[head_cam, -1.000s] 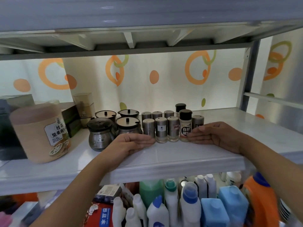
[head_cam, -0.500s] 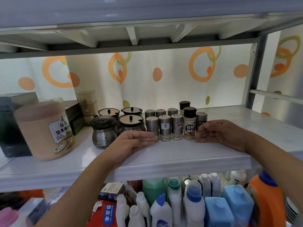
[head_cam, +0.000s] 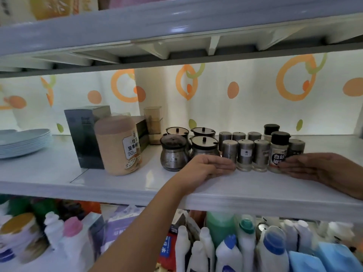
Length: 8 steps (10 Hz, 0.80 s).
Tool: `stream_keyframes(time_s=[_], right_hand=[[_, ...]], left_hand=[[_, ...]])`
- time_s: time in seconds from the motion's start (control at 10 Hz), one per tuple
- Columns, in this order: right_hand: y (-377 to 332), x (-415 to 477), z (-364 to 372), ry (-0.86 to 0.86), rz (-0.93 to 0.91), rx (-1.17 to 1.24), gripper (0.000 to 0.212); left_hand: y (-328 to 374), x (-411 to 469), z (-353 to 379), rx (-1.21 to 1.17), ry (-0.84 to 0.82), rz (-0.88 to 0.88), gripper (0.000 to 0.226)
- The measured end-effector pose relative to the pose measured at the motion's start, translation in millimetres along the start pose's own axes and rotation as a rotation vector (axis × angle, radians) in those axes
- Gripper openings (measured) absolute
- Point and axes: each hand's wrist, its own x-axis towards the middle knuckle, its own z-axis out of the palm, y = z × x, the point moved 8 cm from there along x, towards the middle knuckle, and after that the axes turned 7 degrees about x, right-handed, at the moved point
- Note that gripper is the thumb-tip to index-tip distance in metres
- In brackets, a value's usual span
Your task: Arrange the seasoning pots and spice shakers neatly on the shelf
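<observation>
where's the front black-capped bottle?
Head view, shelf, right half: front black-capped bottle between a steel shaker and a darker shaker, right hand at its base.

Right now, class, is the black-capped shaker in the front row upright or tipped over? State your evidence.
Upright. The black-capped shaker stands on its base on the shelf, cap uppermost, in line with the steel shakers beside it.

Four lidded seasoning pots [head_cam: 172,154] stand at nine o'clock of seven steel shakers [head_cam: 245,154]. Two black-capped spice bottles [head_cam: 278,149] sit toward three o'clock. One tan jar [head_cam: 115,144], one plate stack [head_cam: 25,142].
</observation>
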Motion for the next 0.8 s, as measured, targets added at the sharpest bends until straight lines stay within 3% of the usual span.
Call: stream_keyframes(time_s=[0.2, 0.4, 0.6, 0.7, 0.8], right_hand=[[0, 0, -3, 0.023, -0.043, 0.007, 0.032], [-1, -4, -3, 0.038, -0.036, -0.002, 0.043], [-6, -9, 0, 0.038, -0.048, -0.039, 0.044], [-10, -15, 8, 0.043, -0.090, -0.049, 0.043], [-35, -26, 13, 0.116, -0.298, -0.113, 0.030]], left_hand=[[12, -17, -16, 0.012, -0.019, 0.003, 0.041], [-3, -54, -88, -0.047, 0.155, -0.108, 0.042], [-13, -50, -100, -0.081, 0.216, -0.129, 0.041], [-11, -52, -98, -0.076, 0.199, -0.143, 0.041], [11, -54, -89, 0.023, 0.131, -0.083, 0.040]])
